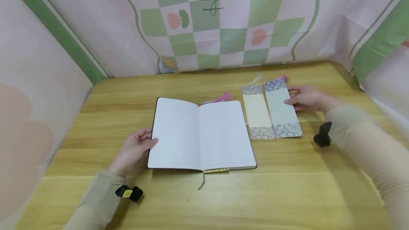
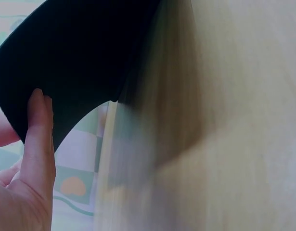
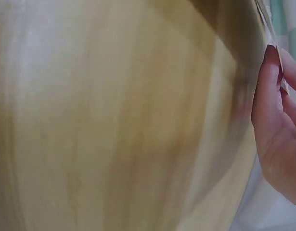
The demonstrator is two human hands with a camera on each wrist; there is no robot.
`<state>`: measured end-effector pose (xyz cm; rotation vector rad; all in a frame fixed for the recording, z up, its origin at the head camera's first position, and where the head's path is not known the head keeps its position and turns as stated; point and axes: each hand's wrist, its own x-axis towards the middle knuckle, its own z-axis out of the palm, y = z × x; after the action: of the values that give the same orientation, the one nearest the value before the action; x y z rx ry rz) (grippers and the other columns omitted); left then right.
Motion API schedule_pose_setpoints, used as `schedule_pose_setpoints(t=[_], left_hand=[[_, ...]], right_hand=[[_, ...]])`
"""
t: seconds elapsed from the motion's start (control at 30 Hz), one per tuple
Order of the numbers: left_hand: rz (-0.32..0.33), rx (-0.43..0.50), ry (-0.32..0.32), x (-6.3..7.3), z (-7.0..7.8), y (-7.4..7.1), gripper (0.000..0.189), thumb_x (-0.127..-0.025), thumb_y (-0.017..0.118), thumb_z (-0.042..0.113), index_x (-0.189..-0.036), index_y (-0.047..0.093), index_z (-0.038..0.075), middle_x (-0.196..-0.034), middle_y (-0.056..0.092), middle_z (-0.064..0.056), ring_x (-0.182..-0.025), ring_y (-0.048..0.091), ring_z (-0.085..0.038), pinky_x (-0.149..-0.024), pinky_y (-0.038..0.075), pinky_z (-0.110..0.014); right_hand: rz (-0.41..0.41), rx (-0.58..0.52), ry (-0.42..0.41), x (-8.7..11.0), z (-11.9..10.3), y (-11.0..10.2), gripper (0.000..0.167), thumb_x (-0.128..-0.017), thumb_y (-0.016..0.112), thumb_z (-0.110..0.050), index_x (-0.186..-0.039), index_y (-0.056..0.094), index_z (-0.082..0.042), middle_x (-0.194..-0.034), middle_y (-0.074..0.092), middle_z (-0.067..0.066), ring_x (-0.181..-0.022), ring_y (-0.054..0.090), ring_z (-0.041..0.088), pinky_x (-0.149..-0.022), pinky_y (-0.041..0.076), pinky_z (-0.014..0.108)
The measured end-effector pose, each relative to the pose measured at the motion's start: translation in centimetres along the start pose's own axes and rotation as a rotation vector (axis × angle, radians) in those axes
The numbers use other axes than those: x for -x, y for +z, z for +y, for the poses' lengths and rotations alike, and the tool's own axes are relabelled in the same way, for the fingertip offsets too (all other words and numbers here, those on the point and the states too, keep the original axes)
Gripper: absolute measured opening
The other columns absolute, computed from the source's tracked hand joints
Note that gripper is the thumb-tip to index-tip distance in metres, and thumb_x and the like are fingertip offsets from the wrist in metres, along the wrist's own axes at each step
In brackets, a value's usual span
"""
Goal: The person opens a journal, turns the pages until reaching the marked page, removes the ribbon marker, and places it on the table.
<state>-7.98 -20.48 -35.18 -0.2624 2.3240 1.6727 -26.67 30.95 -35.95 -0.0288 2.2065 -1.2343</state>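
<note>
Soft beige cloth covers my forearm, the right sleeve [image 1: 367,152] lying closest, its cuff gathered into loose folds. Beyond it, my right grip [image 1: 306,98] pinches the pale blue bookmark [image 1: 281,104] along its outer edge, thumb on the face and fingers behind. My left grip [image 1: 132,150] grasps the open notebook [image 1: 175,134] at its left margin, thumb laid over the page and fingers against the dark cover [image 2: 85,53], which the left wrist view shows bowed and matte.

Handling this well, I judge, asks for two different pressures. Thin card creases readily, so a light pinch at the rim suits it, with the broad face left flat and the lacy border untouched. Firmer hold belongs on the cover, enough to steady the spread without bending the paper or letting leaves spring up. Both wrists do best level and unhurried.

Just beside the blue card lies the cream bookmark [image 1: 258,113], a slim rectangle with blue, lace-like bands at both ends and a wispy white tassel [image 1: 256,78]. A silky pink tassel [image 1: 222,97] fans out past the notebook's top edge; below the spine, a thin ribbon [image 1: 202,182] curls onto the smooth, wood-grained surface [image 1: 287,194]. The pages are white, faintly ruled, gently domed toward the gutter.
</note>
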Motion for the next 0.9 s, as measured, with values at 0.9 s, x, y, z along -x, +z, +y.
schedule_pose_setpoints(t=[0.9], left_hand=[[0.008, -0.033, -0.01, -0.1, 0.0, 0.0, 0.041, -0.093, 0.06, 0.013, -0.128, 0.048, -0.003, -0.104, 0.062, -0.004, -0.086, 0.056, -0.006, -0.078, 0.049, -0.019]], right_hand=[[0.22, 0.155, -0.044, 0.0, -0.5, -0.4, 0.062, -0.09, 0.063, -0.012, -0.135, 0.03, 0.015, -0.093, 0.052, 0.003, -0.067, 0.053, 0.002, -0.061, 0.051, 0.02]])
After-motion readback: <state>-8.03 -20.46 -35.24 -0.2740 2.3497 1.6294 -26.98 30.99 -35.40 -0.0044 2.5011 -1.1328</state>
